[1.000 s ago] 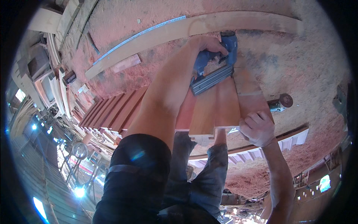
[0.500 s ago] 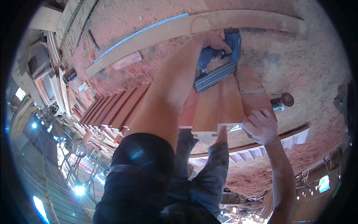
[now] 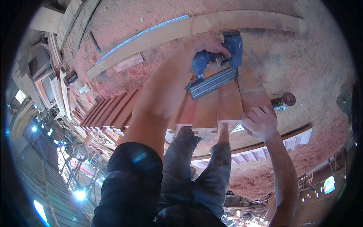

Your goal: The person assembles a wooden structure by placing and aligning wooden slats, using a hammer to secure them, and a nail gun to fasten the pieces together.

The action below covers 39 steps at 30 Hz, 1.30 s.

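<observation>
Left hand (image 3: 214,45) closed round the grip of one blue nail gun (image 3: 235,49) above overlapping reddish boards (image 3: 207,109), right hand (image 3: 260,123) curled, knuckles up, on the rightmost board's near end; one grinder (image 3: 283,102) lies beside it, one measuring tape (image 3: 140,34) along one long plank (image 3: 245,20).

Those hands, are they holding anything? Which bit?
The left hand holds a blue nail gun by its handle; the right hand seems to grip a board at its near end.
</observation>
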Motion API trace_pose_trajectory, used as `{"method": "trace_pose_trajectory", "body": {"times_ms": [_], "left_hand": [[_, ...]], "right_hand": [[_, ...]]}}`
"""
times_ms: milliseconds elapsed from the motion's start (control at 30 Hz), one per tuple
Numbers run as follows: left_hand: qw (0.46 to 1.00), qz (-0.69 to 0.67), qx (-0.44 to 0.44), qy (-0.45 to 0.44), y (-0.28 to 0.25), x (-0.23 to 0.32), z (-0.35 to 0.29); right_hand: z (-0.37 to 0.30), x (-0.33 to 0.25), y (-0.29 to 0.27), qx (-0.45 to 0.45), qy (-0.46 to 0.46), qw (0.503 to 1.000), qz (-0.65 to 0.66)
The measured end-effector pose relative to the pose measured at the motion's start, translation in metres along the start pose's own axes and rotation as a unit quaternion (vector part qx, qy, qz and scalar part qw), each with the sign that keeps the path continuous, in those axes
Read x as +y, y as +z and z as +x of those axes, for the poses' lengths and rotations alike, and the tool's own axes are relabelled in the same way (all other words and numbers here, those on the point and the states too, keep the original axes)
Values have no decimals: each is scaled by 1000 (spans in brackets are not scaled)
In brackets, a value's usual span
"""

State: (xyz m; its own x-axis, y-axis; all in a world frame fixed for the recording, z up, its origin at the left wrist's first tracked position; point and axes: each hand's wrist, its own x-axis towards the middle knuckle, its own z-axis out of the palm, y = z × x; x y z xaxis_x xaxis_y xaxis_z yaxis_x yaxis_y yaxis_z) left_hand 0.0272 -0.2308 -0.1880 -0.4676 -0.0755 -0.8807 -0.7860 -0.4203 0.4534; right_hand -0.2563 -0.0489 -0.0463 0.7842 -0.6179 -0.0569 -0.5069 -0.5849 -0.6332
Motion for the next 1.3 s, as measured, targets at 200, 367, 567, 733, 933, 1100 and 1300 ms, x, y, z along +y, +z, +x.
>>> {"method": "trace_pose_trajectory", "body": {"times_ms": [200,367,567,733,933,1100,1300], "left_hand": [[999,-29,18,-17,2,-5,0],[998,-59,15,-8,3,-11,3],[998,-51,-2,29,4,-9,-12],[997,10,-7,80,2,0,-37],[994,-103,-31,11,7,13,-59],[993,-110,-18,30,9,19,-70],[994,-96,-37,26,10,22,-81]], "right_hand": [[-2,0,2,-15,-5,1000,2],[-1,-2,1,5,0,1000,-2],[0,-1,-3,-14,3,1000,-8],[0,-1,-2,-14,2,1000,0],[-2,0,1,-17,-6,1000,-11],[-3,-2,1,-20,-4,1000,-8],[-2,-2,1,-16,-8,1000,-15]]}}
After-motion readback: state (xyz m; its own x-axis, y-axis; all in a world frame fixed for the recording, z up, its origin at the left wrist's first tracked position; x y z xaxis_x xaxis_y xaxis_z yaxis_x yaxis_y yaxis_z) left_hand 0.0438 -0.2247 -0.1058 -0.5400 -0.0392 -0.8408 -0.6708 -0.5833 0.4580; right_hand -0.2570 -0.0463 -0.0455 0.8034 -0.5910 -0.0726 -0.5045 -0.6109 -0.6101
